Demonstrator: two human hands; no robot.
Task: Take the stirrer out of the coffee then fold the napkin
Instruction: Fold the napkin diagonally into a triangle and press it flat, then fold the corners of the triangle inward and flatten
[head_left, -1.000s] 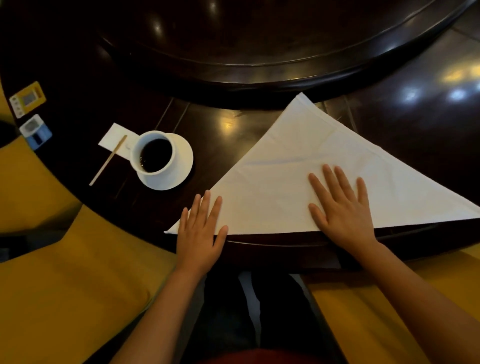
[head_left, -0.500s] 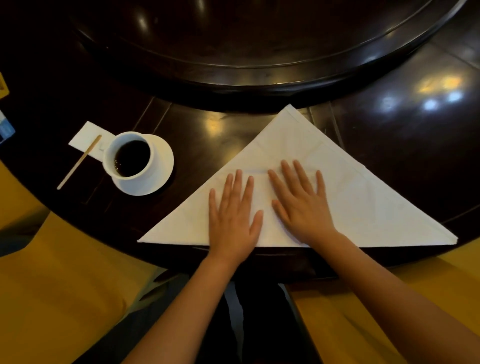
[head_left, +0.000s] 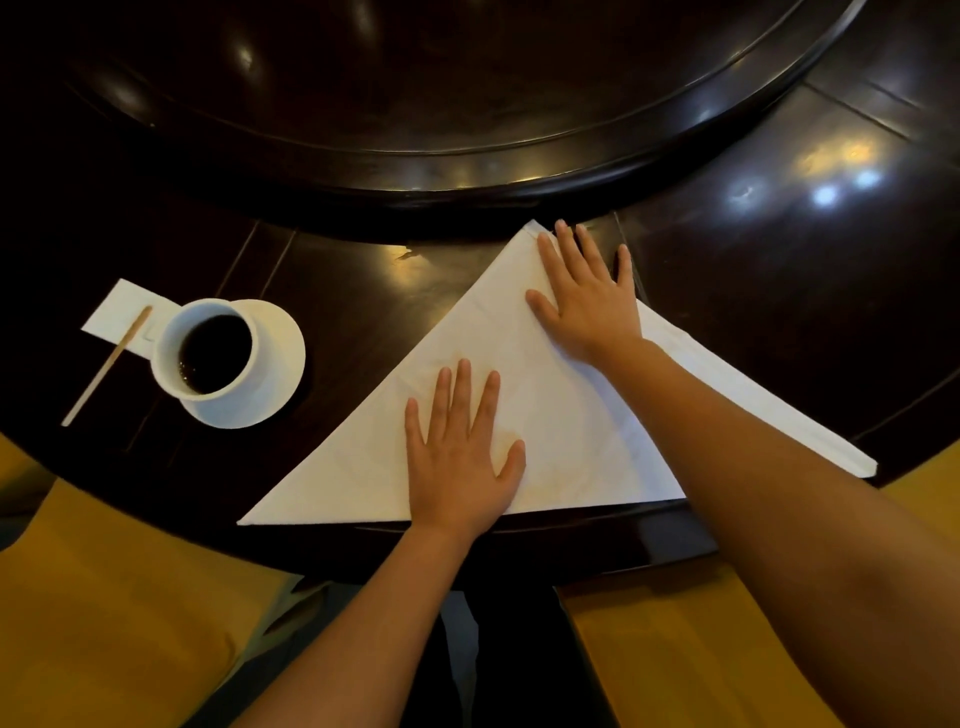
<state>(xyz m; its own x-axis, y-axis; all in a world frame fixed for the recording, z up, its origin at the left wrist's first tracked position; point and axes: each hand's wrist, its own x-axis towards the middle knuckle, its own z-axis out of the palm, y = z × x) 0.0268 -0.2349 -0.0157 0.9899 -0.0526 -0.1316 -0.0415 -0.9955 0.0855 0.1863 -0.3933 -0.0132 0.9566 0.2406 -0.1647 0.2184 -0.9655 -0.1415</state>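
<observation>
A white napkin, folded into a triangle, lies flat on the dark table with its long edge along the near rim. My left hand presses flat on its lower middle, fingers straight. My right hand lies flat near the top corner, fingers spread. To the left stands a white cup of black coffee on a white saucer. The wooden stirrer lies outside the cup, its upper end resting on a small white paper napkin.
A raised dark round turntable fills the table's middle behind the napkin. Yellow seat cushions flank my legs below the table's near edge, another yellow cushion at right.
My right hand slid up the napkin from its middle to the top corner. My left hand stayed pressing near the lower middle.
</observation>
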